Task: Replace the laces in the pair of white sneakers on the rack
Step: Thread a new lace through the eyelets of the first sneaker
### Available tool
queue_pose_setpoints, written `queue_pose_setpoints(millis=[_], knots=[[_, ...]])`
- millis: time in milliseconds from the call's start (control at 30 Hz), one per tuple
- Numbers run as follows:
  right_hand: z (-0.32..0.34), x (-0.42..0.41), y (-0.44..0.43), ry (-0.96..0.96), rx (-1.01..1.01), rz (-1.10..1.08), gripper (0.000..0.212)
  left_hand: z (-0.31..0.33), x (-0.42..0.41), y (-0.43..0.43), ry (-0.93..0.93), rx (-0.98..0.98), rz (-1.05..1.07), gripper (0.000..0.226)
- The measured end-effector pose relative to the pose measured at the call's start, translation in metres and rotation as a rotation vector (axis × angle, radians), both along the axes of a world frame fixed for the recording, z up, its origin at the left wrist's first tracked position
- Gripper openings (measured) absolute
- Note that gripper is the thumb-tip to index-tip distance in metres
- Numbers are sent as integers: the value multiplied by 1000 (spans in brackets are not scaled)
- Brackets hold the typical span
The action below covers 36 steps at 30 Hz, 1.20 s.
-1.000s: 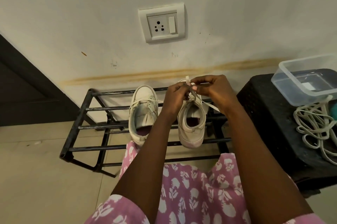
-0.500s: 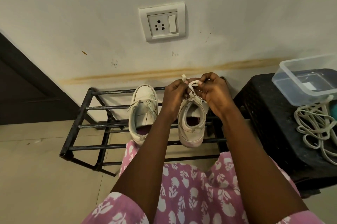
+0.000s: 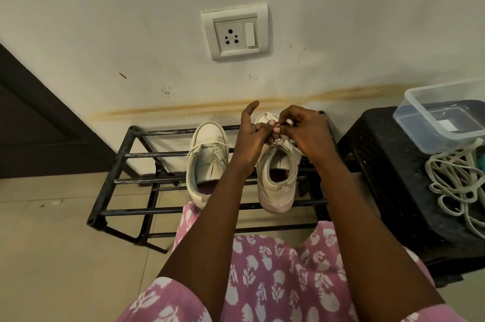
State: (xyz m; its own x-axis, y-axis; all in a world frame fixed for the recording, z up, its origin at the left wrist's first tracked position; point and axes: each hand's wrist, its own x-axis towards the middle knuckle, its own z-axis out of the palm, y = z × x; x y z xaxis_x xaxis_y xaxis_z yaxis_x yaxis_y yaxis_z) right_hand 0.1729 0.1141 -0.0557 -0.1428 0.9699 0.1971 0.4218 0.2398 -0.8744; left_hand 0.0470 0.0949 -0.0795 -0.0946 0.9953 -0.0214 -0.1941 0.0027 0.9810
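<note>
— Whereabouts of the white sneakers?
— Side by side on the top bars of the black rack, toes toward the wall. Left sneaker untouched, with a loose lace trailing across its front. Right sneaker just beside it, under both hands.
— And the grip on each side?
— Right hand held over the front of the right sneaker, fingertips clamped together on a white lace. Left hand pressed up against the right one, fingers curled in and pinching the same lace, one digit pointing straight up and free. Most of the pinched part hidden behind the fingers.
— Lace threaded through?
— Leading down from the pinch toward the eyelets by the tongue; cannot tell through how many.
— Anything else around?
— Wall socket above the rack, and a brownish streak across the wall just behind the toes. To the right, a black stool carrying a clear plastic tub and a tangle of white cord beside it. Dark door at far left. Pink floral dress at the bottom, between the forearms
</note>
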Motion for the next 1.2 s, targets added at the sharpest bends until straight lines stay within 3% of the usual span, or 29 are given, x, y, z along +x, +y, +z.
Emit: queue_pose_setpoints(millis=[200,300,433,533,700,800,900,1067,1200], knots=[[0,-4,-1,-192,136,-77,5,-1,-2,-1,127,-27,16,54],[4,-2,-1,-293,125,-105,16,2,-9,-1,345,-62,28,64],[4,-7,3,-625,22,54,23,4,-8,-7,732,195,170,34],[4,-8,3,-562,-105,70,25,3,-2,-10,888,350,183,23],[-7,5,1,326,-557,92,25,1,-6,-7,795,356,104,28],[-7,5,1,602,-642,99,27,3,-7,-7,718,344,-5,45],[-8,2,0,577,-602,116,31,6,-2,-8,709,411,30,31],[-8,3,1,504,-510,-34,28,7,-1,-8,338,222,153,14],[-8,10,5,247,-344,-147,22,7,-6,-16,222,167,93,15]])
